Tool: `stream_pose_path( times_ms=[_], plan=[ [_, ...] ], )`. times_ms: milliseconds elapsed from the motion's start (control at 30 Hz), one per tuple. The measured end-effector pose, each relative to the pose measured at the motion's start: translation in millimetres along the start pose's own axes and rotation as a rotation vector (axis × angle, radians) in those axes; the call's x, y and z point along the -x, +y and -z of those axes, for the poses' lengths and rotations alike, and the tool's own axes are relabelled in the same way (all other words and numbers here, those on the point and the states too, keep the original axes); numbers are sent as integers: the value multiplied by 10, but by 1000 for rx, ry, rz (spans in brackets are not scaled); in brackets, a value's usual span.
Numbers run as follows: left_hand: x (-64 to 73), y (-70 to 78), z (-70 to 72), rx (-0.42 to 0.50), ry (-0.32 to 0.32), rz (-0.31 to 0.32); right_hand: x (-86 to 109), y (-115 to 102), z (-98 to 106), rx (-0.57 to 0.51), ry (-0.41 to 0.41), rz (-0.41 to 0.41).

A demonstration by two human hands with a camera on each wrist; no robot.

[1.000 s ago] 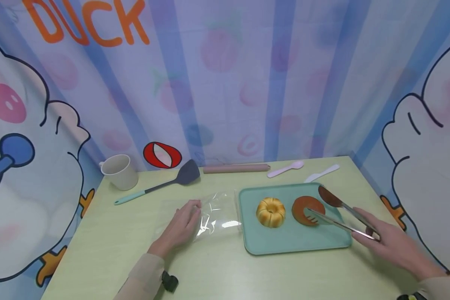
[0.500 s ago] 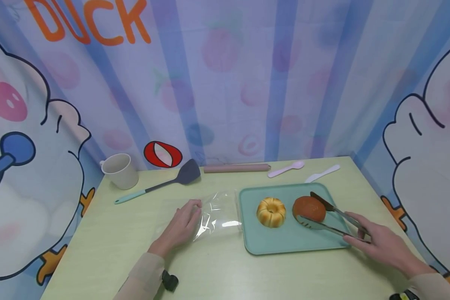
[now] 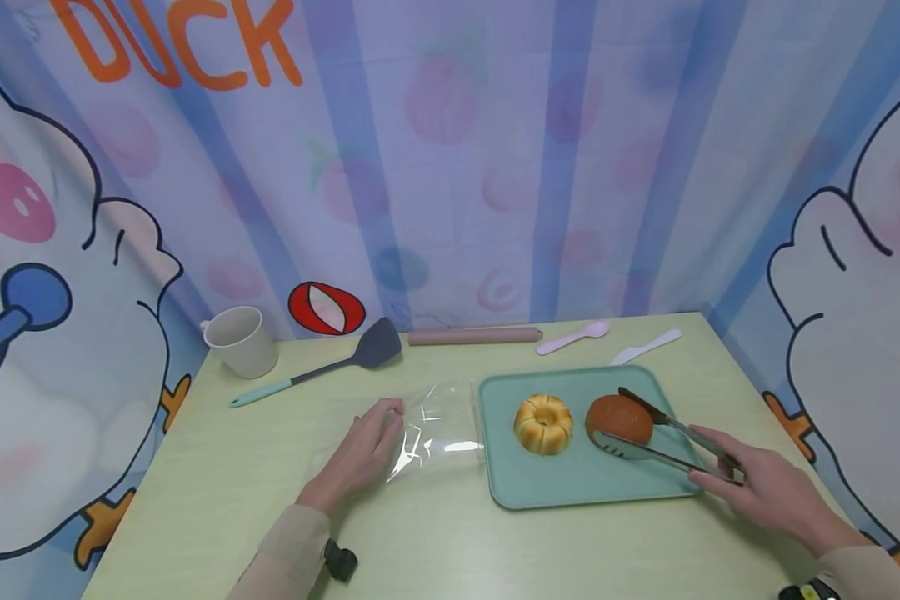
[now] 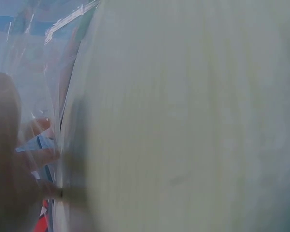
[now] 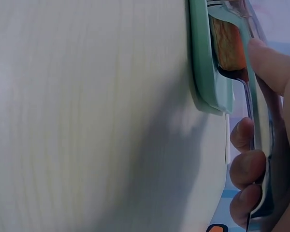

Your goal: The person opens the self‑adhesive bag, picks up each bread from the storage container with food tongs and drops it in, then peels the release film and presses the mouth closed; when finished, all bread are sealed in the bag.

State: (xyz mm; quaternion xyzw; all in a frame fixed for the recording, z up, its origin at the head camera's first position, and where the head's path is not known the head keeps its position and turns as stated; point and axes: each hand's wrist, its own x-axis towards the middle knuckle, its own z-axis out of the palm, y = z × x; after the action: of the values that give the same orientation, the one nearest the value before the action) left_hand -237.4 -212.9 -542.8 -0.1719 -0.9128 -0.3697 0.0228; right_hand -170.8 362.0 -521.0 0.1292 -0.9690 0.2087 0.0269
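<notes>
My right hand (image 3: 765,487) grips a pair of metal tongs (image 3: 693,435), whose slotted heads lie on either side of a round brown bun (image 3: 618,417). In the right wrist view, the thumb and curled fingers close around the tongs' arms. The bun sits on the right half of a mint-green tray (image 3: 510,492), and a golden ring-shaped bread (image 3: 542,425) is to its left. My left hand (image 3: 363,450) rests on a clear plastic bag (image 3: 438,433) left of the tray. Through the film in the left wrist view, its fingers (image 4: 41,157) look loosely bent.
Along the back of the table lie a spatula (image 3: 375,346), a brownish-pink rolling pin-like rod (image 3: 472,337), a pink spoon (image 3: 573,337) and a white knife (image 3: 648,344). A light mug (image 3: 242,343) stands at the back left. Printed curtains rise behind.
My right hand has moved slightly left, bringing the tongs' heads from over and right of the bun to both its sides. My left hand and the bag have stayed put.
</notes>
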Motion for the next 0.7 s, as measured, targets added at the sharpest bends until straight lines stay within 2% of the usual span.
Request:
stream_pose_path(
  times_ms=[500, 700],
  plan=[
    [1, 4, 6, 8, 1, 2, 6, 64, 47, -5, -7, 23],
    [3, 1, 5, 6, 8, -9, 29, 83, 32, 7, 28, 44]
  ],
)
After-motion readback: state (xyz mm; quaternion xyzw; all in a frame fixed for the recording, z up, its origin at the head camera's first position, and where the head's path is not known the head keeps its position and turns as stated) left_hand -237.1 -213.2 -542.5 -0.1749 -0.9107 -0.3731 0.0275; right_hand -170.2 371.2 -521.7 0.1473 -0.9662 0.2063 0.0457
